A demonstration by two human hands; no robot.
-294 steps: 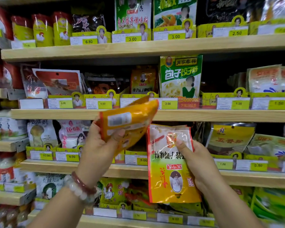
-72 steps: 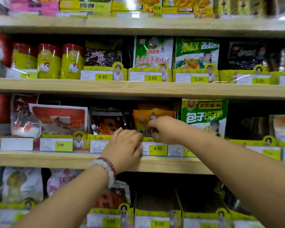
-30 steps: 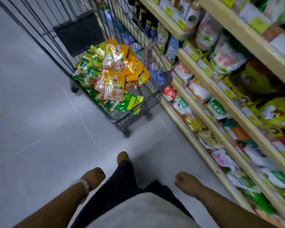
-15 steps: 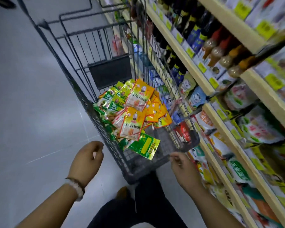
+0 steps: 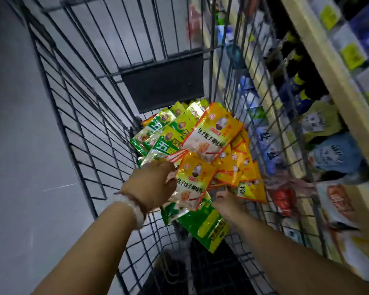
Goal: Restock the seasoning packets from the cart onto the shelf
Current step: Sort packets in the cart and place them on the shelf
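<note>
Two hands reach down into the wire cart (image 5: 77, 133), where the seasoning packets (image 5: 202, 150) lie heaped on its floor against the far end. The left hand (image 5: 151, 186) pinches the edge of a yellow packet (image 5: 192, 182) at the near side of the heap, thumb on its face. The right hand (image 5: 226, 201) sits lower in the cart, just beside that packet, fingertips among the packets; its grip cannot be told. A green packet (image 5: 204, 224) lies beneath both hands. The shelf (image 5: 328, 67) runs along the cart's right side.
</note>
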